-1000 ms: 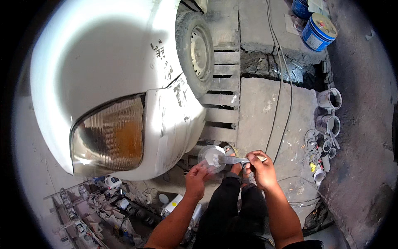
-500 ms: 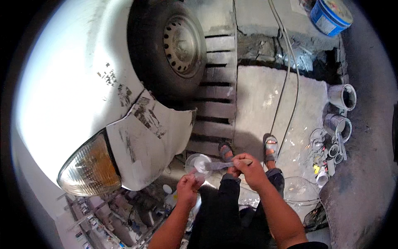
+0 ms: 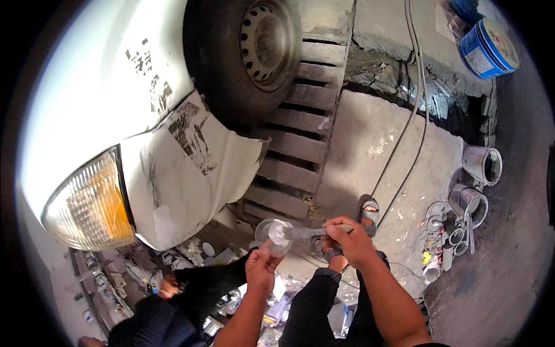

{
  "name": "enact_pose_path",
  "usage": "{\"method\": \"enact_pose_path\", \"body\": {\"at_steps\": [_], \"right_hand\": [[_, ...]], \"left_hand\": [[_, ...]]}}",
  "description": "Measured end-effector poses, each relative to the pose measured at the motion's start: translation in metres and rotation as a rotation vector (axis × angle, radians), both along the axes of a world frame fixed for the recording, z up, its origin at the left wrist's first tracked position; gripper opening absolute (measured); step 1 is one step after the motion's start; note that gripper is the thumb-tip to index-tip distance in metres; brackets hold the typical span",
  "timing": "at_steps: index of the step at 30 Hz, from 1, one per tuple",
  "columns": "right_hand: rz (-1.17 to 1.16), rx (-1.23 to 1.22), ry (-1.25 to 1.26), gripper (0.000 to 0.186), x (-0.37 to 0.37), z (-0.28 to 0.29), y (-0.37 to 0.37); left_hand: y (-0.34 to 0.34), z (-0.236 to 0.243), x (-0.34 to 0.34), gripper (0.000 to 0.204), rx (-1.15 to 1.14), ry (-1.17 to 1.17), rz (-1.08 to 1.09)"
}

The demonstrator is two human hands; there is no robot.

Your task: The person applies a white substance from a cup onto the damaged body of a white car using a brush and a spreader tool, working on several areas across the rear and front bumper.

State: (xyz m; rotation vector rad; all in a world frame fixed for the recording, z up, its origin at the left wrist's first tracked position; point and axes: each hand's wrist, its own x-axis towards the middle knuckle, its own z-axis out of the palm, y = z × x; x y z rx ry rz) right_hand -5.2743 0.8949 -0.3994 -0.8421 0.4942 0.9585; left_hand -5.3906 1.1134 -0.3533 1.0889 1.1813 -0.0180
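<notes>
A round, see-through plastic container (image 3: 263,233) is pinched at its near edge by my left hand (image 3: 262,269). White paste (image 3: 279,230) lies inside it. My right hand (image 3: 351,242) is closed round the handle of a putty knife (image 3: 302,233), whose blade reaches left into the paste. Both hands are held out over the floor, just right of a white car's bumper (image 3: 173,173). Dark, scraped patches mark the bumper and the fender above it.
The car's headlight (image 3: 89,202) and wheel (image 3: 263,46) are at left. Another person's hand (image 3: 168,286) and dark clothing show at lower left, over cluttered parts. Slotted floor boards (image 3: 295,139), hoses (image 3: 421,63), a broken pit, cans (image 3: 481,165) and a blue bucket (image 3: 488,49) lie beyond.
Another person in dark clothing has come into view at lower left. The view has shifted, and my feet have changed position. The knife's blade stays in the paste.
</notes>
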Motion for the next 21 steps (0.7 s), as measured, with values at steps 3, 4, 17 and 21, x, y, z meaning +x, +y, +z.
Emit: {"method": "enact_pose_path", "body": {"at_steps": [3, 4, 17, 21], "right_hand": [[0.082, -0.158, -0.043, 0.023, 0.005, -0.001, 0.012], [0.065, -0.150, -0.051, 0.024, 0.001, -0.007, 0.017], [-0.241, 0.149, -0.181, 0.024, 0.003, -0.183, 0.105], [-0.438, 0.062, -0.313, 0.026, 0.030, -0.222, 0.144]], "left_hand": [[0.015, -0.023, -0.009, 0.010, -0.007, -0.062, 0.008], [0.017, -0.030, -0.012, 0.010, -0.029, -0.117, 0.018], [0.062, -0.179, -0.064, 0.005, 0.008, -0.243, 0.282], [0.074, -0.239, -0.097, 0.015, 0.024, -0.299, 0.306]]}}
